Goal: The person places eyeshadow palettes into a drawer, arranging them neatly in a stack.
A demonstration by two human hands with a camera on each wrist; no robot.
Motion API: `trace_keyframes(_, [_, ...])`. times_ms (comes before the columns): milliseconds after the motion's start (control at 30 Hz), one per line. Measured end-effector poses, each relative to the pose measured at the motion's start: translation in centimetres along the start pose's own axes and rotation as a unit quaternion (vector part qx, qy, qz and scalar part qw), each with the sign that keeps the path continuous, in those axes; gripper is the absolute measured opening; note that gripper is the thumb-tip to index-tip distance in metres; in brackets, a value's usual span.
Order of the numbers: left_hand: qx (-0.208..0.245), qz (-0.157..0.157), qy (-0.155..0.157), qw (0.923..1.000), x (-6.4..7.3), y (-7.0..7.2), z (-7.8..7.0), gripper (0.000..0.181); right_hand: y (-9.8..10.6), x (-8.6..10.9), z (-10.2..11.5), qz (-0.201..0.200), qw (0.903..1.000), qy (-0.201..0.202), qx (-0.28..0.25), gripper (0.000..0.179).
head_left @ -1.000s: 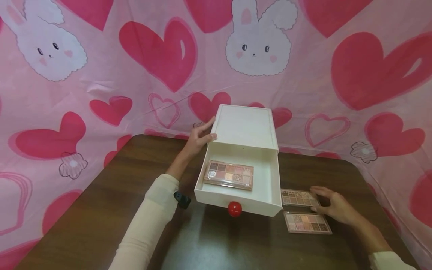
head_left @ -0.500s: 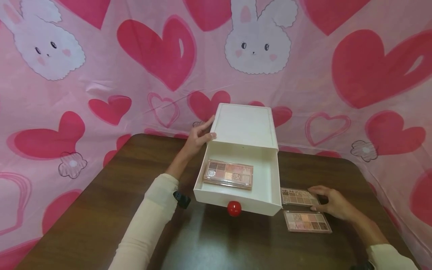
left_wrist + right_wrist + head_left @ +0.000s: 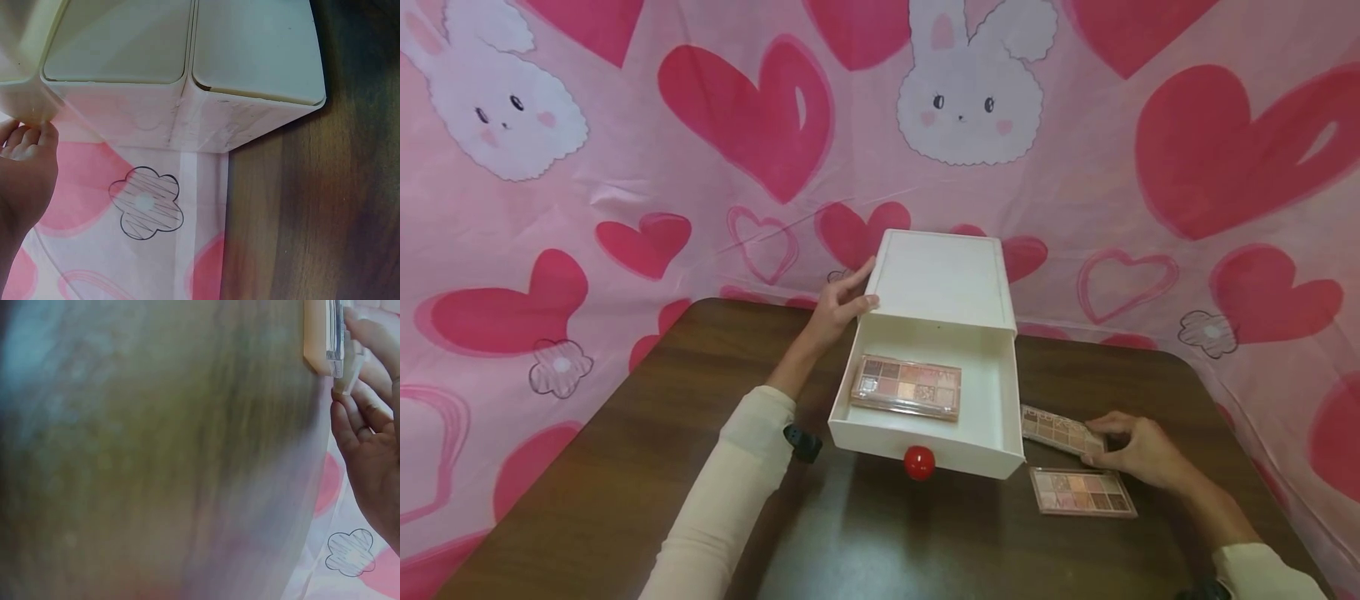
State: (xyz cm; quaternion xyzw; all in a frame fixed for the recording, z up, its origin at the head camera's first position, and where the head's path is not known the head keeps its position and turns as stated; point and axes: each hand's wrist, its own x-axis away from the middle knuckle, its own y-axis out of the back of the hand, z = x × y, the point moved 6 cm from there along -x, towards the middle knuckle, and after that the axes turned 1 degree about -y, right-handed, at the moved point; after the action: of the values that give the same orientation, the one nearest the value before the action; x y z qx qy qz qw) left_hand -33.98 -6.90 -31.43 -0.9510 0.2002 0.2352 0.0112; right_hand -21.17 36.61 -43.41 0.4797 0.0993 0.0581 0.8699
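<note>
My left hand [image 3: 835,315] rests at the upper left edge of a white drawer unit [image 3: 942,279], thumb at the top's front corner and fingers along the side. The unit's top drawer [image 3: 988,408] is pulled out, with a round red knob [image 3: 919,462]. Inside, toward the left, lies an eyeshadow palette [image 3: 908,388] with a transparent lid. To the right of the drawer, my right hand [image 3: 1142,457] pinches the right end of a second eyeshadow palette [image 3: 1054,428], which is slanted. A third eyeshadow palette [image 3: 1084,493] lies flat on the table just in front of it.
Two shut drawer fronts [image 3: 119,44] show below the open one in the left wrist view. The brown wooden table [image 3: 647,450] reaches back to a pink cloth [image 3: 865,125] with hearts and rabbits hanging behind it.
The palette at my right hand lay flat beside the drawer; it is now gripped and slanted, its left end higher in view. My left hand and the drawer stay put.
</note>
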Motion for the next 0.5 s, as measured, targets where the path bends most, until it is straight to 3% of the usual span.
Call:
trace_keyframes(200, [0.005,-0.001,0.000,1.0000,0.06,0.01,0.02,0.073,0.26,0.01,-0.05,-0.010,0.9996,-0.024,0.015,0.053])
trace_keyframes(500, [0.010,-0.001,0.002,0.9999,0.06,0.01,0.12,0.073,0.58,0.33,0.43,-0.035,0.9991,-0.015,-0.017,0.048])
